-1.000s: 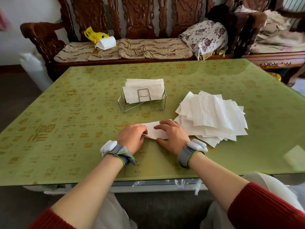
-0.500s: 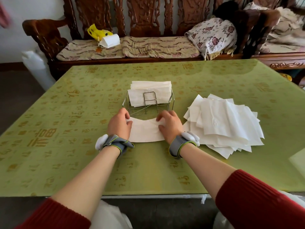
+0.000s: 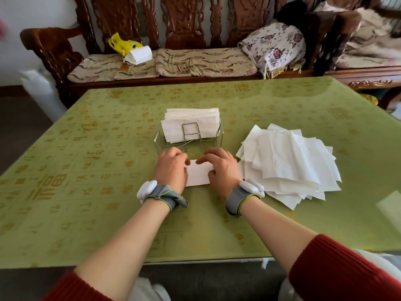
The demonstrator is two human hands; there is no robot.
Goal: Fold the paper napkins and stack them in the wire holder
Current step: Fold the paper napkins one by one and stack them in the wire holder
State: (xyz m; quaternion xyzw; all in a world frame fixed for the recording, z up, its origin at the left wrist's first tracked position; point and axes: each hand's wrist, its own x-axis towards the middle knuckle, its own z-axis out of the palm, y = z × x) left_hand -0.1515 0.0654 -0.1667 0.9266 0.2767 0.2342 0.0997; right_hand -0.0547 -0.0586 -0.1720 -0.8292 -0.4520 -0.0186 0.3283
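Napkin [image 3: 198, 173], folded down to a small white oblong, lies flat on the green table [image 3: 86, 192] between both hands. The left hand [image 3: 171, 168] has its fingers curled over the napkin's 9 o'clock end, with the thumb on its edge. The right hand [image 3: 221, 168] grips the 3 o'clock end with bent fingers: the forefinger lies along the far edge and the thumb sits on top. Only the middle and the near edge of the napkin show.

Each wrist carries a grey strap with a white pod.

At 12 o'clock from the napkin, just past the fingertips, stands the wire holder [image 3: 188, 144]. Its front rim is close to the knuckles. The folded napkins [image 3: 191, 124] stand upright in it, behind a wire loop, with open basket in front of them.

At 3 o'clock the loose pile of unfolded napkins [image 3: 288, 161] fans out. Its ragged left edge is just beside the right hand and wrist, so room is tight on that side.

Toward 9 o'clock the tabletop runs bare and wide to its edge. Toward 6 o'clock a broad strip of cloth lies under the forearms, up to the near edge.

Beyond the far edge, at 12 o'clock, stands a carved wooden bench [image 3: 184, 22] with cushions.
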